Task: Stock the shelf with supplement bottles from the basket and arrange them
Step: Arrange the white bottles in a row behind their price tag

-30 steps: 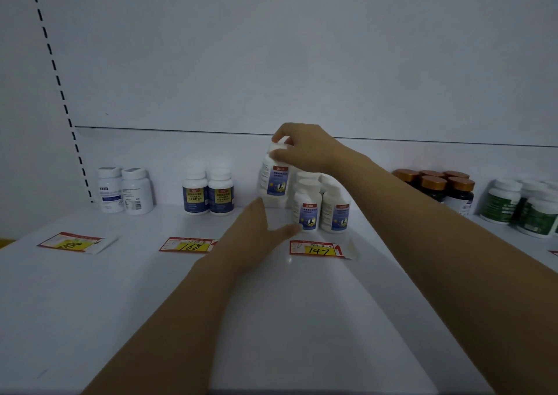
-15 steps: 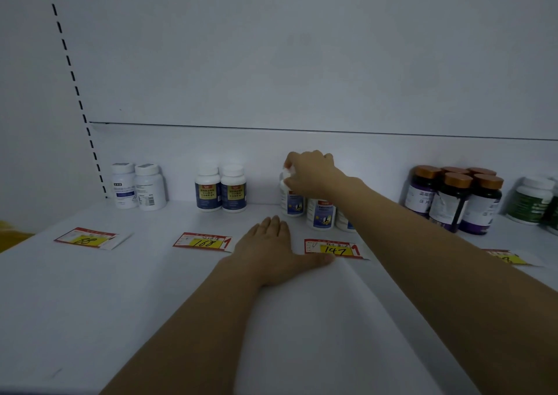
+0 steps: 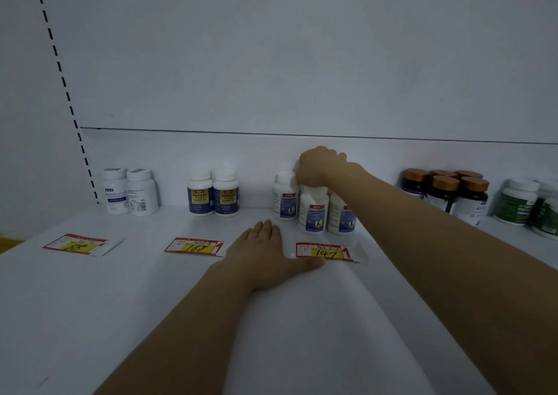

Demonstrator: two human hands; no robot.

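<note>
A cluster of white supplement bottles with blue-and-red labels [image 3: 312, 213] stands on the white shelf [image 3: 120, 304] behind the price tag marked 147 [image 3: 326, 252]. My right hand [image 3: 323, 165] reaches to the back of this cluster, its curled fingers gripping the cap of a rear white bottle [image 3: 297, 165] that is mostly hidden under the hand. Another bottle of the same kind [image 3: 283, 198] stands just left of it. My left hand [image 3: 265, 258] lies flat on the shelf, fingers straight, thumb touching the 147 tag. No basket is in view.
Along the back wall stand two white bottles [image 3: 129, 190], two navy-labelled bottles [image 3: 213, 193], dark bottles with copper caps [image 3: 447, 192] and green-labelled bottles [image 3: 519, 201]. Price tags marked 168 [image 3: 194, 246] and 28 [image 3: 75, 245] lie on the shelf.
My right hand has carried the white bottle from above the cluster down to its back. My left hand has settled flat on the shelf.
</note>
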